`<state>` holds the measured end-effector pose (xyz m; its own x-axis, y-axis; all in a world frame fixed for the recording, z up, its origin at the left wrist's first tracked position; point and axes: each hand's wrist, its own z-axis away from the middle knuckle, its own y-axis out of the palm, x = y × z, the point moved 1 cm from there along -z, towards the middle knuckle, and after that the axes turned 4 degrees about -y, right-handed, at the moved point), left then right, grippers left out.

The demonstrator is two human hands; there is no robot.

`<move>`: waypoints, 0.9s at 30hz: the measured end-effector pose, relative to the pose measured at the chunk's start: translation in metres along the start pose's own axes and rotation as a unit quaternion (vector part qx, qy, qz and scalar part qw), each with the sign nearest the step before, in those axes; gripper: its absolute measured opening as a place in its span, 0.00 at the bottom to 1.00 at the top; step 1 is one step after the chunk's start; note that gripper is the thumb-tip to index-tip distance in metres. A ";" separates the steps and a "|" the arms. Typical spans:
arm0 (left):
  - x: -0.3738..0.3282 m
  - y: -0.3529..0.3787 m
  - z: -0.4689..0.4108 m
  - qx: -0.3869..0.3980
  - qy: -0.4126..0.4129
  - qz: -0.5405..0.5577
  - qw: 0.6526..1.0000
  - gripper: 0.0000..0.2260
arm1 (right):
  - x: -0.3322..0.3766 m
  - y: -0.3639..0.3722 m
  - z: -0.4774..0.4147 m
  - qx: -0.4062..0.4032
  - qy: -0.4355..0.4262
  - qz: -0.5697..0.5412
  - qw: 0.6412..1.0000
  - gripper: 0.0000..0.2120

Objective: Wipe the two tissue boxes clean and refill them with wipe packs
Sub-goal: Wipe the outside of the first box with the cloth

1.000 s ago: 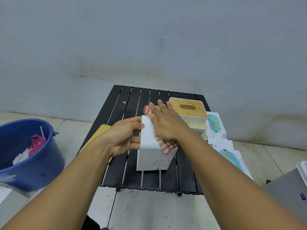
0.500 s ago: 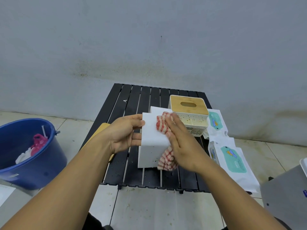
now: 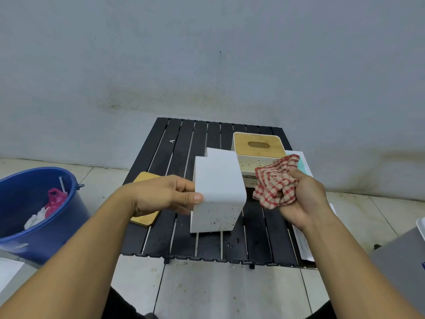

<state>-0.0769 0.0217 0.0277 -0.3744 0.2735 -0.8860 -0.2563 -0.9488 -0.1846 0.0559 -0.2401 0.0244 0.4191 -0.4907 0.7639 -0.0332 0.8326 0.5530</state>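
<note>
Both hands grip: left hand (image 3: pixel 161 195) white box (image 3: pixel 217 192), right hand (image 3: pixel 303 199) checked cloth (image 3: pixel 274 184).

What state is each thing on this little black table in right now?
Plain white tissue box: standing on the slatted black table, gripped by left hand, near face speckled.
White tissue box with bamboo lid: lidded, side speckled.
Red-checked cloth: bunched in right hand, apart from the plain box.
Loose bamboo lid: lying flat.
</note>
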 end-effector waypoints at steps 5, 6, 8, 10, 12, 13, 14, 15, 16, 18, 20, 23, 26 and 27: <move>-0.017 0.005 0.000 -0.101 0.049 0.087 0.990 0.16 | -0.001 0.004 0.005 -0.015 0.004 -0.002 1.000 0.16; -0.022 0.007 -0.001 -0.136 0.060 0.129 0.980 0.15 | -0.002 0.005 0.006 -0.015 0.006 -0.001 1.000 0.16; -0.029 0.011 -0.004 -0.195 0.065 0.207 0.956 0.16 | -0.003 0.007 0.007 -0.001 0.002 0.001 1.000 0.16; -0.032 0.014 -0.006 -0.232 0.051 0.259 0.936 0.17 | -0.004 0.009 0.008 0.014 -0.006 0.012 1.000 0.16; -0.032 0.015 -0.009 -0.241 0.029 0.308 0.920 0.17 | -0.006 0.012 0.010 0.027 -0.015 0.042 0.999 0.15; -0.032 0.015 -0.011 -0.235 0.023 0.338 0.911 0.17 | -0.008 0.013 0.010 0.030 -0.023 0.064 0.997 0.15; -0.033 0.016 -0.013 -0.227 0.022 0.369 0.901 0.17 | -0.009 0.015 0.011 0.032 -0.033 0.089 0.995 0.14; -0.032 0.016 -0.016 -0.217 0.024 0.399 0.890 0.16 | -0.011 0.016 0.011 0.033 -0.046 0.111 0.992 0.14; -0.031 0.016 -0.019 -0.209 0.030 0.424 0.881 0.15 | -0.013 0.018 0.012 0.034 -0.059 0.130 0.989 0.14; -0.029 0.015 -0.026 -0.208 0.042 0.448 0.868 0.13 | -0.018 0.022 0.015 0.042 -0.078 0.155 0.984 0.14; -0.026 0.013 -0.032 -0.221 0.042 0.437 0.871 0.13 | -0.022 0.027 0.019 0.054 -0.095 0.184 0.977 0.13; -0.022 0.013 -0.039 -0.222 0.019 0.409 0.885 0.16 | -0.026 0.033 0.024 0.067 -0.106 0.219 0.968 0.13; -0.019 0.010 -0.042 -0.226 0.004 0.420 0.879 0.16 | -0.030 0.035 0.027 0.073 -0.108 0.235 0.963 0.14; -0.017 0.009 -0.042 -0.227 0.002 0.434 0.872 0.16 | -0.030 0.035 0.027 0.074 -0.111 0.242 0.961 0.14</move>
<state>-0.0352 0.0018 0.0233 -0.2477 -0.5783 -0.7773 0.5010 -0.7632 0.4081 0.0170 -0.2030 0.0297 0.1187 -0.1109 0.9867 -0.3103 0.9398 0.1430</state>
